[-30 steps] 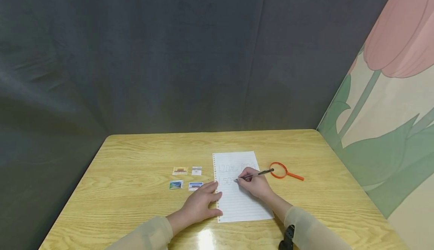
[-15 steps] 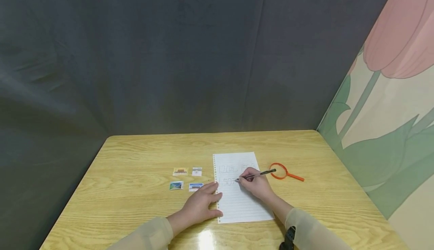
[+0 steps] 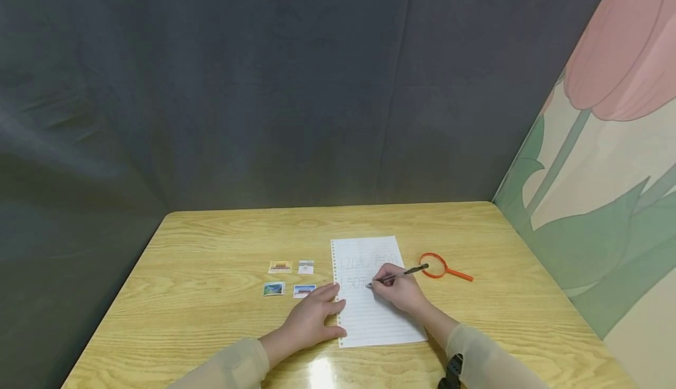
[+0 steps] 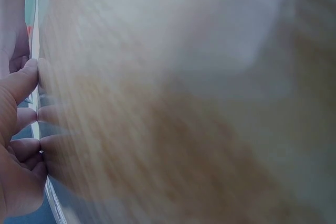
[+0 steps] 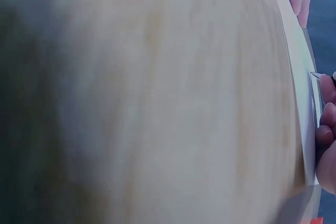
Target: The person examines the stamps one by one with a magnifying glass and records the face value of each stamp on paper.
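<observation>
A lined sheet of paper (image 3: pixel 377 321) with punched holes down its left side lies on the table, with handwritten figures in its upper part. My right hand (image 3: pixel 401 290) pinches a dark pen (image 3: pixel 406 272), its tip at the end of the second written line. In the right wrist view the pen tip (image 5: pixel 315 74) meets the paper (image 5: pixel 302 77). My left hand (image 3: pixel 311 317) rests on the sheet's left edge, fingers spread and fairly straight. Close to its fingertips lies a stamp with a blue picture (image 3: pixel 304 290), partly covered by the hand.
Left of the paper are more stamps: a yellow one (image 3: pixel 280 267), a pale grey one (image 3: pixel 306 267) and a green-blue one (image 3: pixel 274 288). A red-orange magnifying glass (image 3: pixel 449 270) lies right of the paper. A dark curtain (image 3: pixel 285 95) hangs behind the wooden table (image 3: pixel 211 295).
The pen tip and right hand have shifted slightly down as the last character of the second line gained strokes. My left hand has stayed in place.
</observation>
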`<state>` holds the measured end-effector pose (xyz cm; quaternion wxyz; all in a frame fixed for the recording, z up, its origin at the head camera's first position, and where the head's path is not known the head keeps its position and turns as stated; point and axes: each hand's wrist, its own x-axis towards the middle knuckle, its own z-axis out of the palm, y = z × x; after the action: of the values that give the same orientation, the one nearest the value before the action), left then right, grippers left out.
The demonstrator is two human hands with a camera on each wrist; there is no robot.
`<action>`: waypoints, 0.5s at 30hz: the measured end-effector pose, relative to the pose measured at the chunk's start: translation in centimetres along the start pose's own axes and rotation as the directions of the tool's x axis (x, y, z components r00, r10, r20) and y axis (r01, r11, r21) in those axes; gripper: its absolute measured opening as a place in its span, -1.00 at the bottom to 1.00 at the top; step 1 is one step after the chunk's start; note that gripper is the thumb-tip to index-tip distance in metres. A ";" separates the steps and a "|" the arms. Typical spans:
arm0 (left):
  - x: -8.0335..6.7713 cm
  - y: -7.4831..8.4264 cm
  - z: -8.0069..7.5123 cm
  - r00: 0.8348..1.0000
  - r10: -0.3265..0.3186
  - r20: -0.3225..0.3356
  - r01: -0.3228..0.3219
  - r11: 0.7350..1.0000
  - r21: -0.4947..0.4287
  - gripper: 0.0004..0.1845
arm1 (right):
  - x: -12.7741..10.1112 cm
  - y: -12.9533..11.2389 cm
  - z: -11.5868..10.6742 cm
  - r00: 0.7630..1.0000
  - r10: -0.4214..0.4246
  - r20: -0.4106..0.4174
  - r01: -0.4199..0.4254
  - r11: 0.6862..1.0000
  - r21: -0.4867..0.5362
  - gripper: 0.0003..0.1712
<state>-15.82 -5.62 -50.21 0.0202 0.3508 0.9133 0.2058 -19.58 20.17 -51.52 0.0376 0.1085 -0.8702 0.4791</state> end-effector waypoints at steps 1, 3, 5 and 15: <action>0.0 0.0 0.0 1.000 -0.002 0.001 0.002 1.000 -0.001 -0.35 | 0.0 0.0 0.0 1.000 -0.007 0.005 0.007 1.000 0.000 -0.94; 0.0 -0.1 0.0 1.000 -0.002 0.001 0.002 1.000 -0.003 -0.34 | -0.1 0.2 -0.1 1.000 -0.014 0.008 0.014 1.000 -0.003 -0.95; -0.1 -0.1 0.1 1.000 -0.002 0.000 0.002 1.000 -0.007 -0.34 | -0.2 0.3 -0.2 1.000 -0.016 0.009 0.016 1.000 -0.003 -0.96; -0.1 -0.2 0.1 1.000 -0.003 0.002 0.003 1.000 -0.005 -0.34 | -0.4 1.0 -1.0 0.999 -0.010 -0.036 0.009 1.000 -0.016 -0.92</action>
<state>-15.84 -5.73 -50.40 0.0224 0.3497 0.9133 0.2076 -19.46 21.57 -51.85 0.0564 0.1035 -0.8726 0.4740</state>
